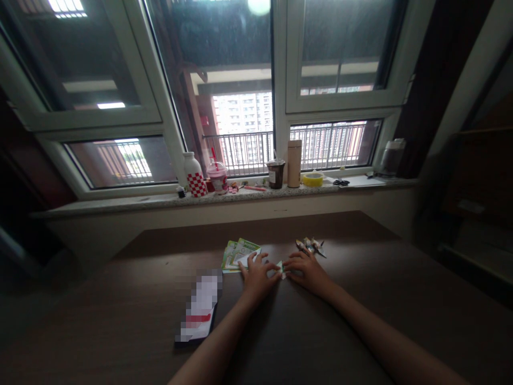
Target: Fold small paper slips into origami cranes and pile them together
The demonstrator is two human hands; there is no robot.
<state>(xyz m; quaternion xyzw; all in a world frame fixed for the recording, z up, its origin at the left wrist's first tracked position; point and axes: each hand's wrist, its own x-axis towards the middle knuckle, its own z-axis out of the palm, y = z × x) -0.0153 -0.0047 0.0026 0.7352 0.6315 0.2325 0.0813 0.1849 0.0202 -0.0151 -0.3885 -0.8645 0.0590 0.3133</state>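
My left hand (258, 275) and my right hand (309, 274) meet low over the table around a small folded piece of green-and-white paper (281, 269). The left thumb presses the paper's left side while the other left fingers arch over a few green-and-white printed cards (245, 246). On the paper's right side, the right fingertips hold it and partly cover it. Just beyond my right hand lies a small cluster of pointed, multicoloured folded pieces (310, 245); their exact kind is unclear.
A pixelated phone-like object (202, 307) lies left of my left forearm on the brown table (132, 305). Along the windowsill (244, 197) stand a checkered bottle (194, 176), a pink drink cup (218, 179), a dark drink cup (276, 175), a tan flask (294, 164), yellow tape (313, 180) and scissors (341, 183).
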